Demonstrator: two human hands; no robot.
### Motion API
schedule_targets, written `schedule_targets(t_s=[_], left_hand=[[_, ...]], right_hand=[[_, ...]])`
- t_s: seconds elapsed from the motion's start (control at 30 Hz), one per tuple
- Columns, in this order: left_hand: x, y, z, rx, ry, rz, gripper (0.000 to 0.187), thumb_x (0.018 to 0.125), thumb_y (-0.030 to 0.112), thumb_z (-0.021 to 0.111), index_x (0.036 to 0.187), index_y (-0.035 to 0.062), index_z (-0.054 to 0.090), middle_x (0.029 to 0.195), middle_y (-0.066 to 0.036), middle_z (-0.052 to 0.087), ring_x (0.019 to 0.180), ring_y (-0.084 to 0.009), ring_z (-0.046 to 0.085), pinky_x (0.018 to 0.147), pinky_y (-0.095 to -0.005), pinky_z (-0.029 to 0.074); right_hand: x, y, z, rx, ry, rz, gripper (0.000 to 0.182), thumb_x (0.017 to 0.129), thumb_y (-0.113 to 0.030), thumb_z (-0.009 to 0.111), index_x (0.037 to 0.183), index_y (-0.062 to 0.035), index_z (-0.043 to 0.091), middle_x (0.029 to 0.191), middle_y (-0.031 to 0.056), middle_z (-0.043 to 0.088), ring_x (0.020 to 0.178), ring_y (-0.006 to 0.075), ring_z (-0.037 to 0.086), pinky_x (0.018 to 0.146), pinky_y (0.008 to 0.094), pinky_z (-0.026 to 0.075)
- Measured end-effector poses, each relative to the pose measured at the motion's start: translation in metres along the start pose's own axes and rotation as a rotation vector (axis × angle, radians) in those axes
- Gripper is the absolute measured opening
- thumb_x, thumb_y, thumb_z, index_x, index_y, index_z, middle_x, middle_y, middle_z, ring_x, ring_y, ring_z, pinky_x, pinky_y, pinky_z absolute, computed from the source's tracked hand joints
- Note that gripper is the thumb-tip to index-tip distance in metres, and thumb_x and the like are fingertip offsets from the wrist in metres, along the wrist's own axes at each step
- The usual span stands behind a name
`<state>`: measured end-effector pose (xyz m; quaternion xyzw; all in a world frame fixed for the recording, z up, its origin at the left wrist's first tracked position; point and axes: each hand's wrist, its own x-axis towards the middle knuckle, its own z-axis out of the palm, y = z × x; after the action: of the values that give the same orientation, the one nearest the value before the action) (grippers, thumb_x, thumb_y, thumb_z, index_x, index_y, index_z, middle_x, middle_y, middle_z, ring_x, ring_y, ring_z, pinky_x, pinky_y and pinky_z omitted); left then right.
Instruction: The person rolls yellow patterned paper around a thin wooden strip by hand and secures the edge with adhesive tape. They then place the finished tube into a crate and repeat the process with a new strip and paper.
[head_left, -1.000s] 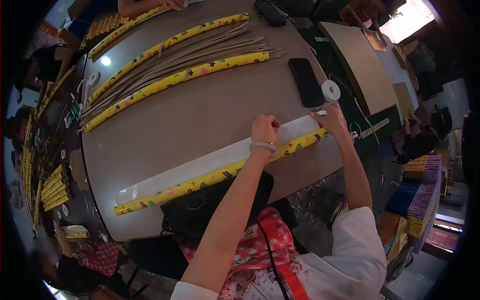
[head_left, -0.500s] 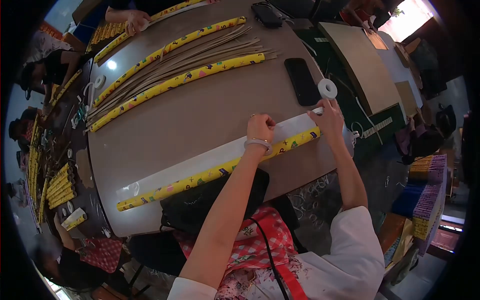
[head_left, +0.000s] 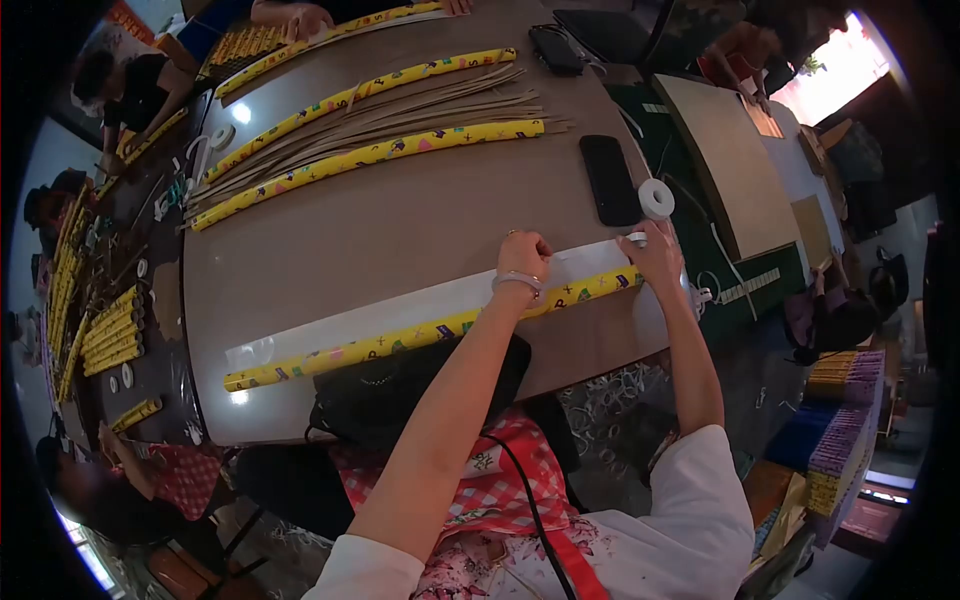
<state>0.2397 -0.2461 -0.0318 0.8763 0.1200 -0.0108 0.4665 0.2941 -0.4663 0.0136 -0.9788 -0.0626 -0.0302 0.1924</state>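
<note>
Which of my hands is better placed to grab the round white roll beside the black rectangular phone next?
Probably your right hand: it is close to the round white roll. Your left hand is farther off, at the long white strip. However, the right already pinches a small white piece.

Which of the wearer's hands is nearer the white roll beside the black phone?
Right. The right hand is just below the white roll in the picture; the left hand is farther off, lower and to its left.
</note>
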Motion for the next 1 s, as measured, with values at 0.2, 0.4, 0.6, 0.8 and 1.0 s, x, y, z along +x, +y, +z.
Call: schedule_targets(t_s=[0.2, 0.4, 0.6, 0.8, 1.0], left_hand=[[0.001, -0.001, 0.001, -0.034, -0.016, -0.032, 0.003, 0.069, 0.004, 0.067, 0.070, 0.0068, 0.067, 0.085, -0.014, 0.063, 0.082, -0.0276, 0.062, 0.077, -0.0369, 0.051], [0.001, -0.001, 0.001, -0.002, 0.001, -0.004, 0.004, 0.068, 0.005, 0.068, 0.069, 0.0080, 0.067, 0.086, -0.014, 0.063, 0.083, -0.0275, 0.062, 0.077, -0.0368, 0.051], [-0.001, -0.003, 0.004, 0.020, 0.041, 0.043, 0.003, 0.068, 0.004, 0.067, 0.071, 0.0046, 0.067, 0.078, -0.013, 0.066, 0.075, -0.0267, 0.065, 0.070, -0.0351, 0.053], [-0.002, 0.000, 0.001, -0.009, 0.026, 0.013, 0.004, 0.068, 0.003, 0.066, 0.068, 0.0079, 0.067, 0.084, -0.014, 0.062, 0.084, -0.0284, 0.061, 0.077, -0.0370, 0.051], [0.000, -0.007, 0.007, -0.068, 0.076, 0.036, 0.011, 0.067, 0.002, 0.069, 0.076, 0.0032, 0.062, 0.078, -0.013, 0.064, 0.073, -0.0264, 0.064, 0.069, -0.0359, 0.052]], right_hand=[[0.009, 0.017, 0.004, 0.019, -0.078, 0.008, 0.038, 0.070, -0.038, 0.074, 0.091, -0.0090, 0.060, 0.107, 0.0076, 0.053, 0.098, 0.0284, 0.059, 0.076, 0.0437, 0.049], [0.000, 0.002, 0.000, 0.020, -0.006, 0.028, 0.037, 0.072, -0.038, 0.072, 0.092, -0.0097, 0.060, 0.110, 0.0088, 0.052, 0.104, 0.0282, 0.057, 0.081, 0.0435, 0.048], [0.016, 0.031, 0.011, 0.204, -0.090, 0.054, 0.033, 0.073, -0.034, 0.072, 0.096, -0.0120, 0.062, 0.112, 0.0116, 0.050, 0.105, 0.0292, 0.054, 0.083, 0.0436, 0.048], [0.000, -0.013, -0.008, -0.085, 0.054, -0.014, 0.032, 0.072, -0.031, 0.074, 0.097, -0.0139, 0.062, 0.108, 0.0105, 0.049, 0.105, 0.0281, 0.053, 0.085, 0.0444, 0.045], [-0.009, -0.063, -0.002, -0.193, 0.135, -0.242, 0.045, 0.064, -0.027, 0.080, 0.101, -0.0140, 0.059, 0.104, 0.0091, 0.047, 0.102, 0.0285, 0.050, 0.090, 0.0457, 0.038]])
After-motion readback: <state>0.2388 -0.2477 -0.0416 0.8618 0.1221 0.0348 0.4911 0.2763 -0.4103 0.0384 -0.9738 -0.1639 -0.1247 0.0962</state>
